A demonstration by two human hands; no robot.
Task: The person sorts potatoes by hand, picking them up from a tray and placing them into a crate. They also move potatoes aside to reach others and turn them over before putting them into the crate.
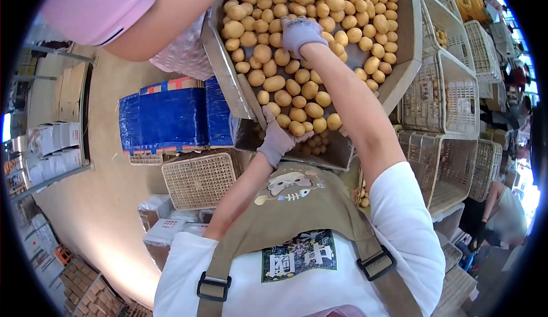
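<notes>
Loose potatoes [311, 91] lie spread over a large tray [406, 29] with raised side walls. My right hand [303, 35], in a grey glove, rests among the potatoes near the tray's middle. Its fingers bend down out of sight, so a grip cannot be made out. At the tray's near mouth is my left hand [275, 140], also gloved, thumb up and fingers stretched out beside the nearest potatoes. Just below that mouth, more potatoes [315, 144] sit in a container [341, 152], partly hidden by my left hand and apron.
Another person's arm [171, 14] reaches in from the upper left. Blue-wrapped boxes [162, 117] and an upturned plastic crate [200, 181] stand left of me. Stacked crates [456, 97] line the right side. A person [505, 214] is farther off at right.
</notes>
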